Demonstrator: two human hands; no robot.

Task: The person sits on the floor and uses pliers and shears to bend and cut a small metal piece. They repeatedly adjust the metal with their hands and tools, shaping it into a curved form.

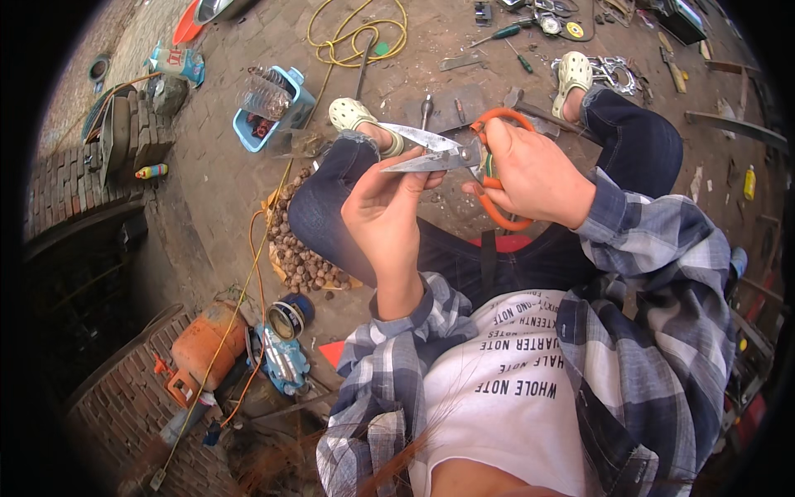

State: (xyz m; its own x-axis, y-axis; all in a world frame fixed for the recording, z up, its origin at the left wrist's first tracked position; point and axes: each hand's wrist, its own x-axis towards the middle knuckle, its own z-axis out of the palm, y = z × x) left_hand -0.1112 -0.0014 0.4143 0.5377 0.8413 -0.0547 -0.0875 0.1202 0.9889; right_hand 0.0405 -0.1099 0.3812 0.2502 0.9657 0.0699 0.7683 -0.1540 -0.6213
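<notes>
Large scissors (439,159) with orange handles are held up over my lap, their two steel blades parted and pointing left. My right hand (538,174) is closed round the orange handles. At the blades, my left hand (383,217) has its thumb and fingers against the lower blade near its middle; part of those fingers is hidden behind the metal. Beyond the scissors on the ground lie a hammer (542,113) and a dark upright metal rod (426,112) by a flat metal plate.
Brown walnut-like balls (308,255) are heaped left of my leg. Further left stand a blue basket (242,132) with plastic bottles, an orange gas cylinder (209,341) and a round tin (286,320). A yellow cable (358,60) and screwdrivers (498,34) lie ahead.
</notes>
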